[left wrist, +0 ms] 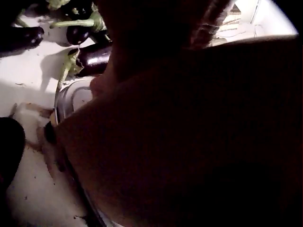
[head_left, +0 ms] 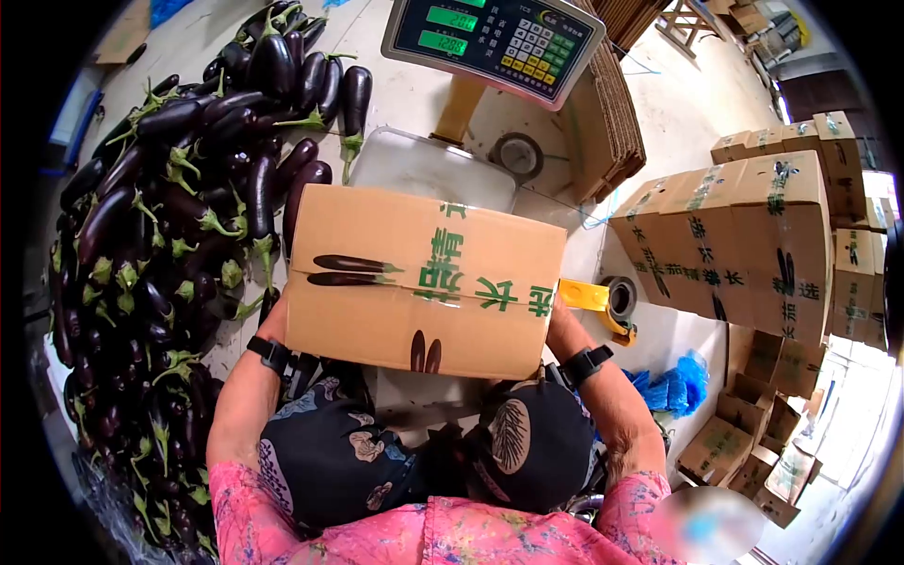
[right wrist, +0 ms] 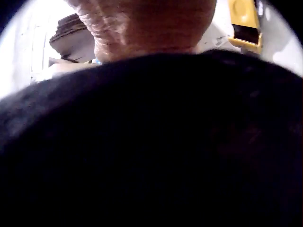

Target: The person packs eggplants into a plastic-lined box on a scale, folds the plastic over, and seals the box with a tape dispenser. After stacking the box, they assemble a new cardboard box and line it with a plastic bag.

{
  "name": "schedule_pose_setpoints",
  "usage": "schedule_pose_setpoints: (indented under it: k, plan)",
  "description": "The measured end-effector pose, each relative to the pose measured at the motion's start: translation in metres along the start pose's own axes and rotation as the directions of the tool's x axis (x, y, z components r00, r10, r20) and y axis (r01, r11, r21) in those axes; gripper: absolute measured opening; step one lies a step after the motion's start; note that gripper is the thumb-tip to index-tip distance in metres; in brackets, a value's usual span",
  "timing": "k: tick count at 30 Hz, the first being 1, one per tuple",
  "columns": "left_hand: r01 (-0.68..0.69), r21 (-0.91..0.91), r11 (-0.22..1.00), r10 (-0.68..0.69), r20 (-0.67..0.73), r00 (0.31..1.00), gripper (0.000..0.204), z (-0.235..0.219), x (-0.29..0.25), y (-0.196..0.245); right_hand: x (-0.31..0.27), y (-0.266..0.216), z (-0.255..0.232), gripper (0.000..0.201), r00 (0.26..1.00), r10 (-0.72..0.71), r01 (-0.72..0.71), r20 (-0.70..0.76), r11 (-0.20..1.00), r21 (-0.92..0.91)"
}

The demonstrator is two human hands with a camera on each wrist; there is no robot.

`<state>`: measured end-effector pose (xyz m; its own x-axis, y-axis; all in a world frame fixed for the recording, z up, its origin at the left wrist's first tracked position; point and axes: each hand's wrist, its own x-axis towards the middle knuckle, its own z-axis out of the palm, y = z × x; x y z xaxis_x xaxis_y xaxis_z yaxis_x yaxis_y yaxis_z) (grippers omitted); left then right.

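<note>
A closed cardboard box point(head_left: 377, 325) with green printing and eggplant pictures is held level above the person's knees. My left hand point(head_left: 275, 318) grips its left side and my right hand point(head_left: 559, 326) its right side; the box hides most fingers of both. Beyond it stands a scale with a metal platform point(head_left: 414, 169) and a lit display point(head_left: 450, 19). In the left wrist view the box's dark surface point(left wrist: 180, 127) fills much of the picture, near the platform edge point(left wrist: 71, 97). Skin point(right wrist: 151, 28) shows in the right wrist view above a dark, unclear surface.
A large pile of eggplants point(head_left: 217, 179) lies on the left. To the right are a yellow tape dispenser point(head_left: 586, 296), blue plastic point(head_left: 680, 384), stacked printed boxes point(head_left: 734, 235) and open boxes point(head_left: 720, 447). Flattened cardboard point(head_left: 607, 132) leans behind a tape roll point(head_left: 516, 156).
</note>
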<state>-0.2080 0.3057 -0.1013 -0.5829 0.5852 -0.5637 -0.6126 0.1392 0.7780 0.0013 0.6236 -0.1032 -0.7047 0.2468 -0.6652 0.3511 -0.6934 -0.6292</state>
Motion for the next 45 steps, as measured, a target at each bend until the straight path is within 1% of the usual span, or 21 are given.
schedule_pose_setpoints:
  k: [3,5,7,10,12,16,18,22,24,26,27,29,30,32,33,34,38,41,43,45]
  plan:
    - [0.021,0.045,0.999,-0.020,-0.018,1.000,0.073,0.000,-0.005,0.001,-0.008,0.011,-0.006,0.082,0.995,0.095,-0.095,0.010,0.995,0.003]
    - [0.040,0.076,0.996,-0.037,-0.041,0.998,0.073,-0.007,-0.015,0.003,-0.008,0.006,-0.004,0.080,0.993,0.109,-0.109,0.038,0.994,-0.003]
    - [0.058,0.115,0.992,-0.051,-0.064,0.997,0.073,-0.017,-0.029,0.003,-0.007,-0.002,0.001,0.079,0.995,0.081,-0.081,0.059,0.997,-0.009]
    - [0.092,0.162,0.983,-0.074,-0.111,0.991,0.073,-0.034,-0.052,0.005,-0.003,-0.015,0.014,0.077,0.996,-0.001,0.004,0.093,0.999,-0.042]
    - [0.103,0.196,0.975,-0.076,-0.136,0.988,0.074,-0.042,-0.065,0.009,-0.015,-0.037,0.017,0.076,0.990,-0.074,0.081,0.121,0.995,-0.053]
    - [0.104,0.261,0.960,-0.063,-0.161,0.985,0.074,-0.051,-0.090,0.020,-0.073,-0.112,0.016,0.073,0.948,-0.241,0.252,0.206,0.967,-0.030]
    - [0.108,0.289,0.951,-0.062,-0.164,0.985,0.074,-0.052,-0.098,0.024,-0.107,-0.139,0.019,0.072,0.922,-0.309,0.318,0.232,0.948,-0.001]
    - [0.123,0.303,0.945,-0.074,-0.169,0.983,0.074,-0.052,-0.118,0.024,-0.163,-0.156,0.031,0.070,0.873,-0.423,0.418,0.244,0.905,0.074]
    - [0.134,0.302,0.944,-0.088,-0.162,0.983,0.075,-0.054,-0.123,0.023,-0.187,-0.154,0.035,0.068,0.848,-0.484,0.472,0.218,0.875,0.107]
    - [0.148,0.292,0.945,-0.109,-0.144,0.984,0.075,-0.052,-0.121,0.017,-0.210,-0.151,0.033,0.067,0.816,-0.553,0.545,0.169,0.833,0.095]
    - [0.147,0.297,0.944,-0.111,-0.135,0.985,0.075,-0.046,-0.118,0.017,-0.222,-0.148,0.029,0.067,0.793,-0.594,0.591,0.134,0.804,0.064]
    - [0.145,0.301,0.942,-0.118,-0.107,0.987,0.075,-0.033,-0.112,0.022,-0.250,-0.150,0.025,0.067,0.704,-0.707,0.709,0.059,0.698,-0.099]
    - [0.148,0.298,0.943,-0.124,-0.099,0.987,0.075,-0.029,-0.113,0.024,-0.260,-0.152,0.023,0.067,0.662,-0.749,0.741,0.036,0.646,-0.186]
    - [0.149,0.283,0.948,-0.133,-0.075,0.988,0.075,-0.012,-0.114,0.023,-0.284,-0.148,0.017,0.067,0.583,-0.812,0.759,-0.008,0.549,-0.350]
    - [0.141,0.282,0.949,-0.130,-0.057,0.990,0.075,-0.001,-0.113,0.027,-0.297,-0.147,0.011,0.067,0.562,-0.827,0.756,-0.025,0.525,-0.391]
    - [0.135,0.279,0.951,-0.129,-0.039,0.991,0.075,0.007,-0.115,0.030,-0.311,-0.141,0.005,0.068,0.560,-0.827,0.742,-0.050,0.528,-0.412]
    - [0.048,0.275,0.960,-0.071,0.074,0.995,0.076,0.064,-0.110,0.060,-0.356,-0.114,-0.026,0.069,0.567,-0.809,0.719,-0.154,0.577,-0.387]
    - [-0.090,0.283,0.955,0.026,0.220,0.975,0.076,0.133,-0.099,0.107,-0.374,-0.106,-0.051,0.071,0.558,-0.794,0.721,-0.240,0.607,-0.334]
    - [-0.209,0.263,0.942,0.115,0.332,0.936,0.076,0.184,-0.094,0.143,-0.383,-0.112,-0.065,0.072,0.534,-0.799,0.738,-0.276,0.600,-0.309]
    - [-0.326,0.223,0.919,0.200,0.451,0.870,0.076,0.242,-0.089,0.182,-0.393,-0.132,-0.084,0.072,0.490,-0.817,0.767,-0.303,0.570,-0.296]
